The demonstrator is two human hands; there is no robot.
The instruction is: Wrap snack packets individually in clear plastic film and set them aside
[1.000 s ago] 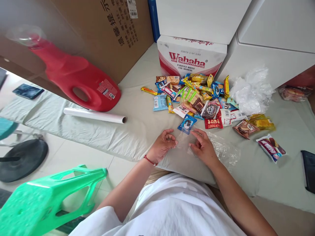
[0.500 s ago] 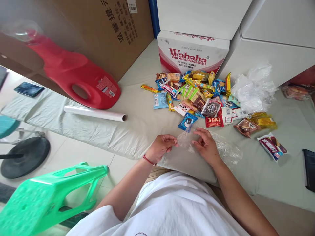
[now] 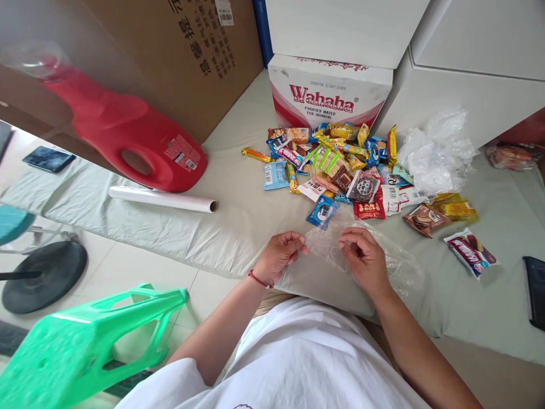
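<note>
A clear plastic bag [image 3: 326, 241] stretches between my two hands, its crumpled rest lying on the cloth behind my right hand. My left hand [image 3: 281, 254], with a red cord bracelet at the wrist, pinches one edge of the bag between thumb and fingers. On the other side, my right hand [image 3: 365, 257] has thumb and fingertips closed together on the bag. Just beyond the hands lies a blue wrapped biscuit packet [image 3: 322, 212], partly touched by the bag. Behind it spreads a heap of small wrapped snacks [image 3: 336, 162].
A white Wahaha carton [image 3: 327, 94] stands behind the snacks. Crumpled clear bags [image 3: 438, 150] lie right of them, with a purple-white snack packet [image 3: 470, 251] nearer. To the left are a red jug [image 3: 131, 130], a white roll [image 3: 164, 199] and a green stool [image 3: 85, 341].
My right hand has shifted slightly right and its fingers have drawn closer together. The bag is spread a little wider between the hands. My left hand keeps its pinch.
</note>
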